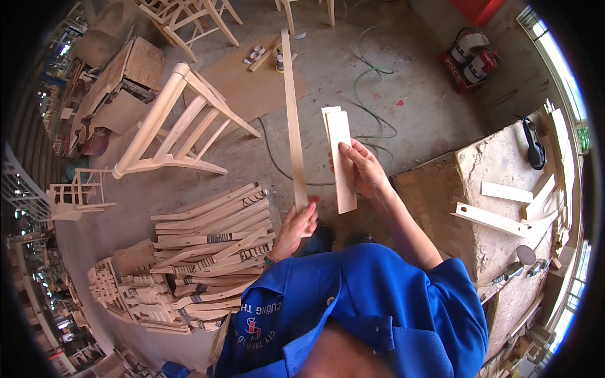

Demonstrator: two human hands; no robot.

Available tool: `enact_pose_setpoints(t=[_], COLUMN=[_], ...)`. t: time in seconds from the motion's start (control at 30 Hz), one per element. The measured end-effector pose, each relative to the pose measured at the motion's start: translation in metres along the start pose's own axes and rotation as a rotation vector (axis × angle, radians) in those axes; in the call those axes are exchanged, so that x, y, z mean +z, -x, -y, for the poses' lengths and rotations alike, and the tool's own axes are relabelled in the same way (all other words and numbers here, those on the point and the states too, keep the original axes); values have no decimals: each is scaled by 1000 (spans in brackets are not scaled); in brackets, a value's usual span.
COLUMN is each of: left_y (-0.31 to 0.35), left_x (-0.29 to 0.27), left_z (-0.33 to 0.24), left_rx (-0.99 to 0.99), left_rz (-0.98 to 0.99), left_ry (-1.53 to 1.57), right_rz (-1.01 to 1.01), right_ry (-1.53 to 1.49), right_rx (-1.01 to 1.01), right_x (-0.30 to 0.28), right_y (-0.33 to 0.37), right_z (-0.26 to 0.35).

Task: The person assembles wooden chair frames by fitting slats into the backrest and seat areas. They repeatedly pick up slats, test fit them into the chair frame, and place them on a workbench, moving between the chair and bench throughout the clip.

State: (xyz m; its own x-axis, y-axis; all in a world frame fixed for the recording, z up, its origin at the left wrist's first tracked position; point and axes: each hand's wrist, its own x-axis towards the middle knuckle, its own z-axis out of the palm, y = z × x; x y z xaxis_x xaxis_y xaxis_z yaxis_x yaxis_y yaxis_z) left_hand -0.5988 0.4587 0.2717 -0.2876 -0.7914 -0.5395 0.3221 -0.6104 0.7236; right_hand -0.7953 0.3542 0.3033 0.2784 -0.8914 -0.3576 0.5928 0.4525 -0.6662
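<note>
My left hand (295, 230) is closed round the near end of a long, narrow wooden strip (291, 113), which points away from me over the floor. In my right hand (365, 167) are short, flat wooden boards (341, 157), at least two laid face to face, with the thumb on top and the fingers mostly hidden behind. The boards stand nearly parallel to the long strip, a small gap to its right. Both hands are in front of my blue shirt, above the floor.
Stacked curved wooden pieces (214, 246) lie on the floor at left, below a wooden chair frame (183, 126). At right stands a worn workbench (441, 183) with wood pieces (488, 217) and a hammer (525, 255). A green hose (378, 120) crosses the floor; fire extinguishers (480, 63) stand far right.
</note>
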Motion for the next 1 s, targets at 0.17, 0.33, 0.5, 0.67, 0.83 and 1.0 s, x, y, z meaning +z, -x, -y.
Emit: enact_pose_setpoints(t=[0.17, 0.33, 0.5, 0.67, 0.83, 1.0], left_y=[-39, -70, -132, -229, -310, -376], left_x=[2, -8, -11, -22, -11, -20], left_z=[-49, -98, -162, -199, -261, -303], left_rx=[237, 270, 218, 152, 115, 351], left_rz=[-117, -110, 21, 51, -33, -263], left_ry=[-198, -219, -79, 157, 210, -13], right_rz=[60, 160, 267, 237, 262, 173], right_ry=[-179, -264, -273, -252, -282, -127], right_rx=[45, 42, 6, 15, 171, 179], right_x=[33, 53, 45, 38, 30, 51], right_y=[-36, -78, -153, -251, -346, -431], right_z=[-20, -12, 10, 52, 113, 146])
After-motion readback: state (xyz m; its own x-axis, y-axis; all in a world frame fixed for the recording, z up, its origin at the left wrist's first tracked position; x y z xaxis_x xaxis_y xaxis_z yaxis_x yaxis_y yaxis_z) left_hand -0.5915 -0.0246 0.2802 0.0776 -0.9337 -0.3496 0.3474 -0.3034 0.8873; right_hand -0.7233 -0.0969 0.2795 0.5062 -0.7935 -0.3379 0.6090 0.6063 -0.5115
